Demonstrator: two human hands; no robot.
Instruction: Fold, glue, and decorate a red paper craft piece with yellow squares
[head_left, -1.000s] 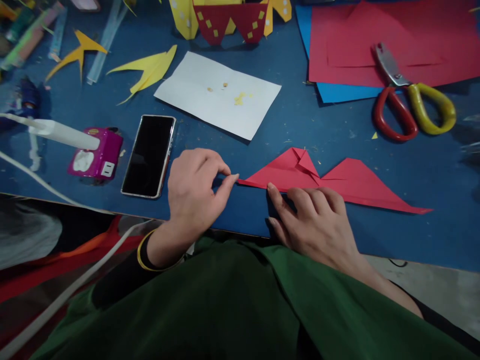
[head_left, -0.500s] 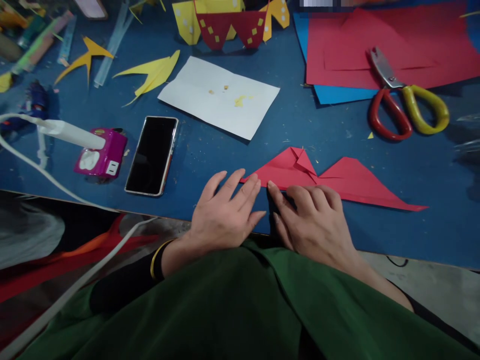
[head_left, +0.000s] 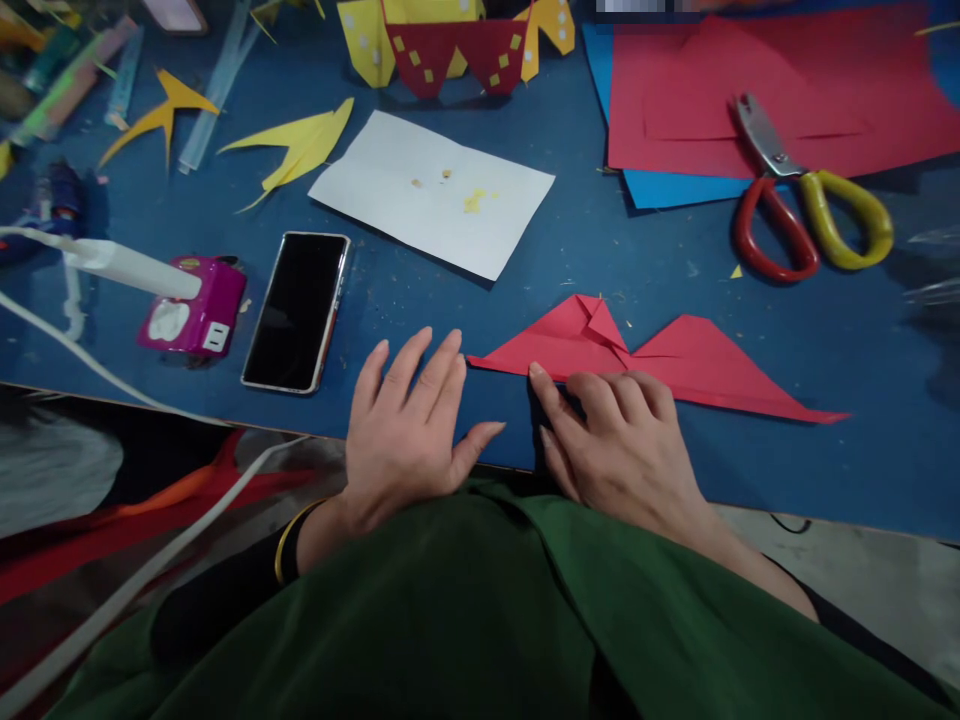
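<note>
phone (head_left: 297, 312) beside the left hand (head_left: 409, 420)

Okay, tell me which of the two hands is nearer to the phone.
Left. The left hand is just to the right of the phone, not touching it; the right hand is farther right, at the near edge of the folded red paper.

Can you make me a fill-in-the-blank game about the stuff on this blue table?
1. The right hand touches folded paper coloured ____.
2. The scissors have a red handle and a ____ handle.
3. Beside the left hand, a ____ shows its dark screen.

Missing words: red; yellow; phone.
</note>
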